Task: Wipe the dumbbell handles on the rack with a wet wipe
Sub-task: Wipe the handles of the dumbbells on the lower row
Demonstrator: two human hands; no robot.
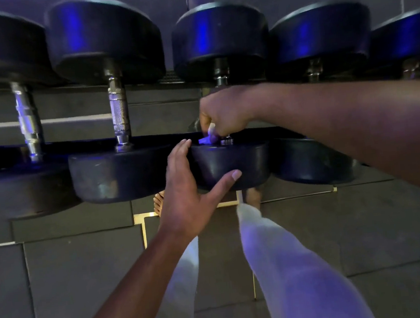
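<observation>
Dumbbells [112, 112] side by side on rack [150, 136]

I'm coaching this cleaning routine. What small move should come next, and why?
Probably slide the right hand with the wet wipe up the handle: it grips at the near end, and the left hand braces the near head.

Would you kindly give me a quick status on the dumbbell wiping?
Right hand grips wet wipe around third dumbbell's handle. Left hand open, steadying its near head. Nothing in the way.
</observation>
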